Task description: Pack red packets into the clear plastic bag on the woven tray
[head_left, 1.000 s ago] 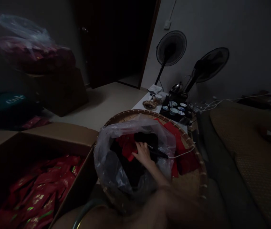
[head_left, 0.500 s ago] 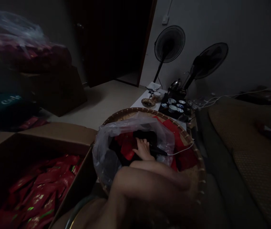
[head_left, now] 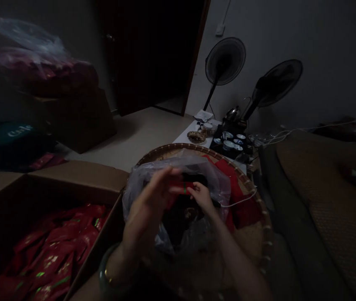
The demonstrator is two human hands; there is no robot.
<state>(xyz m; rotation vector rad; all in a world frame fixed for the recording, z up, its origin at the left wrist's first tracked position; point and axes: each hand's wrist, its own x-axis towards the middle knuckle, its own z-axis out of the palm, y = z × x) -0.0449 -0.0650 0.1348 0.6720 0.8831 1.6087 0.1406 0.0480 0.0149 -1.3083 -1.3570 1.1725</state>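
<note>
My right hand point(head_left: 202, 196) pinches the right end of a small red packet point(head_left: 181, 188) with a green stripe. To its left, my left hand point(head_left: 148, 205) is raised with fingers stretched out and somewhat blurred, close to the packet's left end. A green bangle point(head_left: 104, 271) circles the left wrist. Both hands are above a clear plastic bag point(head_left: 136, 184) spread open in a round woven bamboo basket point(head_left: 264, 228). Dark contents lie in the bag, too dim to name. A dark handle-like piece with a white cord point(head_left: 239, 200) is partly hidden behind the right hand.
At left stands an open cardboard box point(head_left: 87, 173) of red packets point(head_left: 52, 251). Red pieces point(head_left: 243, 205) lie along the basket's right side. Behind are teacups point(head_left: 229, 145) on a black tray and two fans point(head_left: 225, 60). A woven mat point(head_left: 328, 196) is at right.
My right hand has come up out of the bag with the red packet. The left hand, bent across the basket before, has turned upward and moved left beside the packet.
</note>
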